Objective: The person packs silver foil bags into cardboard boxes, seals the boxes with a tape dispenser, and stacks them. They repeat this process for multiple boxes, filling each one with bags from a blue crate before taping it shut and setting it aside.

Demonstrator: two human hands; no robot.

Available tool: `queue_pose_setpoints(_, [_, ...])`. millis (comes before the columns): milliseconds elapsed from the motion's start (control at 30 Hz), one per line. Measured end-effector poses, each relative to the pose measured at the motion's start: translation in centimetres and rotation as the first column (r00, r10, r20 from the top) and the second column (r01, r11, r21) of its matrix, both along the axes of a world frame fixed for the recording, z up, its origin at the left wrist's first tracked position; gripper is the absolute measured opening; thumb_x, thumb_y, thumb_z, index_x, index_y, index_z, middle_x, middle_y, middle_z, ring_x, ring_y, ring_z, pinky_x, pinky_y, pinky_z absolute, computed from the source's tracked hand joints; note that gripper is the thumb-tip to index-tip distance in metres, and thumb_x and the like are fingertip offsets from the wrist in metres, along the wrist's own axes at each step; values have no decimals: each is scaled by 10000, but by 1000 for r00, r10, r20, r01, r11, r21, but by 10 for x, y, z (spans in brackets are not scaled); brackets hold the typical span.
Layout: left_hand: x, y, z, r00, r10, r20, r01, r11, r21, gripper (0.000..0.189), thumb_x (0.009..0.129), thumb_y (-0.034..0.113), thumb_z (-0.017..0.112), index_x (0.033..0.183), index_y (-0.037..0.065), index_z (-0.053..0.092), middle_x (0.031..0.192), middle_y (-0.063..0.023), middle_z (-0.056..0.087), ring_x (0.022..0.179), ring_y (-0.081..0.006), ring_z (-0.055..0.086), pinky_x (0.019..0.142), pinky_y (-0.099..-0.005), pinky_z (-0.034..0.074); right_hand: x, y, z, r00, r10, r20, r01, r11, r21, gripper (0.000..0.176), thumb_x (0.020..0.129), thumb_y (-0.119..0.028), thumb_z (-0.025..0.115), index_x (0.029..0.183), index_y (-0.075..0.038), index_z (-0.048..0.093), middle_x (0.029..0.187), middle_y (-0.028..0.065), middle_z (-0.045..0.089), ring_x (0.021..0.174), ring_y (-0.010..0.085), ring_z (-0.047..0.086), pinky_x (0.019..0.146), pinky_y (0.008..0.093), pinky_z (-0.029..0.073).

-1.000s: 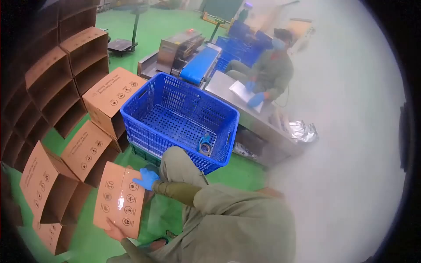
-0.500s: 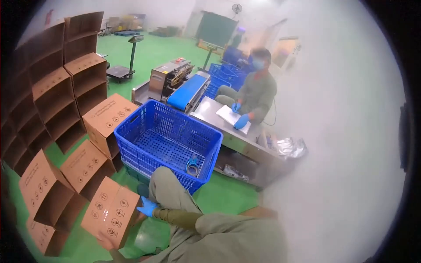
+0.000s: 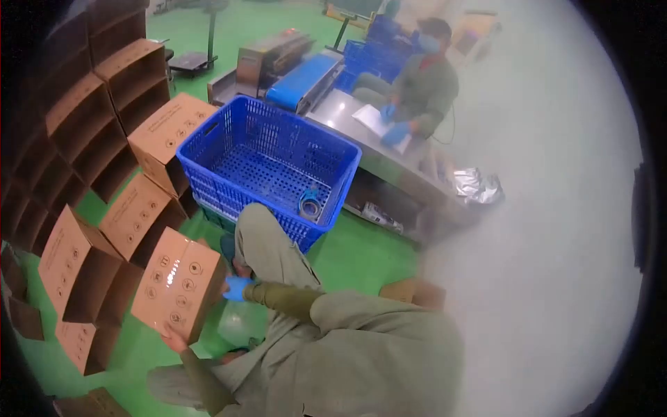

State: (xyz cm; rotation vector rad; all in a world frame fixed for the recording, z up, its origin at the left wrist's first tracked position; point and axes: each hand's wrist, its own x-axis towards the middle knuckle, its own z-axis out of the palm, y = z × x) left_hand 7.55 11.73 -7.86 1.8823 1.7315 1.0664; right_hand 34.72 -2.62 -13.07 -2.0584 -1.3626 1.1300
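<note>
A cardboard box [image 3: 170,278] printed with round symbols sits tilted in front of me, a shiny strip of clear tape along its top. My ungloved left hand [image 3: 174,338] grips its lower edge, fingers against the printed face. On the right side of the box is my right hand [image 3: 237,288] in a blue glove, its fingers bent against the cardboard and partly hidden. A tape roll in a blue holder [image 3: 309,205] lies inside the blue plastic crate [image 3: 267,170] beyond my raised knee.
Open cardboard boxes [image 3: 76,260] stand to the left, with stacked box rows [image 3: 104,104] behind them. Past the crate are a machine with a blue belt [image 3: 302,80] and a metal table [image 3: 396,167]. There a seated person [image 3: 427,83] in blue gloves handles a white packet.
My view has tipped down, so the scene sits higher. My right hand's spread fingers have drawn in against the box's side. My left hand still holds the lower edge.
</note>
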Motion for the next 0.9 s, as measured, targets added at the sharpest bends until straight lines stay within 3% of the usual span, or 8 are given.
queue_pose_setpoints(33, [-1, -3, 4, 1000, 9, 28, -9, 1000, -5, 653, 900, 407, 576, 1300, -82, 414, 1208, -250, 547, 1032, -304, 577, 894, -386, 473, 0, 10, -20, 996, 75, 52, -78, 995, 59, 465, 822, -416, 554, 1037, -4, 571, 914, 184, 658, 926, 327, 627, 823, 422, 497])
queue_pose_setpoints(100, [14, -6, 9, 617, 166, 770, 298, 856, -423, 622, 902, 408, 574, 1254, -89, 447, 1197, -251, 553, 1031, -314, 574, 901, -395, 462, 51, 12, -21, 974, 146, 172, -166, 980, 107, 463, 821, -429, 553, 1042, -24, 585, 944, 178, 661, 943, 329, 624, 832, 418, 494])
queue_pose_setpoints(200, [9, -7, 6, 874, 83, 479, 110, 926, -361, 608, 902, 409, 572, 1223, -95, 459, 1191, -247, 557, 1033, -313, 576, 896, -392, 467, 9, -5, 37, 934, -177, 311, 49, 924, 379, 314, 844, -360, 494, 797, -80, 626, 682, 143, 615, 635, 300, 606, 614, 437, 480])
queue_pose_setpoints(267, [3, -2, -12, 911, 103, 400, 50, 934, -353, 615, 900, 409, 573, 1227, -98, 456, 1193, -243, 558, 1034, -313, 575, 892, -389, 470, 18, -6, 81, 977, 13, 211, -17, 1000, 16, 367, 832, -394, 508, 907, -72, 668, 784, 171, 659, 707, 308, 640, 695, 451, 496])
queue_pose_setpoints(400, [7, 0, -6, 890, 134, 435, 50, 922, -385, 631, 893, 413, 578, 1234, -103, 452, 1199, -234, 559, 1034, -311, 574, 894, -382, 468, 18, -6, 86, 984, 58, 167, -57, 998, -9, 418, 821, -414, 518, 1002, -72, 674, 844, 175, 671, 767, 317, 649, 758, 449, 501])
queue_pose_setpoints(467, [1, 6, -27, 888, 132, 440, 39, 933, -358, 637, 891, 414, 580, 1240, -102, 450, 1199, -234, 559, 1035, -311, 574, 896, -381, 468, 18, 0, 72, 969, 174, 174, -125, 958, -259, 563, 802, -490, 534, 1151, -52, 596, 1193, 178, 591, 1079, 351, 578, 926, 444, 460])
queue_pose_setpoints(700, [5, 0, -7, 889, 149, 433, 37, 919, -393, 681, 879, 433, 597, 1276, -96, 434, 1233, -232, 537, 1057, -304, 565, 895, -374, 470, 7, -8, 69, 947, 166, 273, -114, 973, -199, 513, 807, -474, 496, 1023, -43, 673, 1032, 185, 656, 934, 342, 628, 831, 459, 488])
queue_pose_setpoints(900, [5, 3, -14, 923, 187, 336, -36, 913, -407, 702, 880, 457, 585, 1283, -96, 428, 1241, -228, 532, 1068, -308, 557, 906, -382, 460, 11, -13, 92, 948, 284, 143, -219, 909, -353, 565, 808, -496, 505, 1153, -60, 609, 1200, 175, 588, 1090, 347, 571, 938, 448, 444])
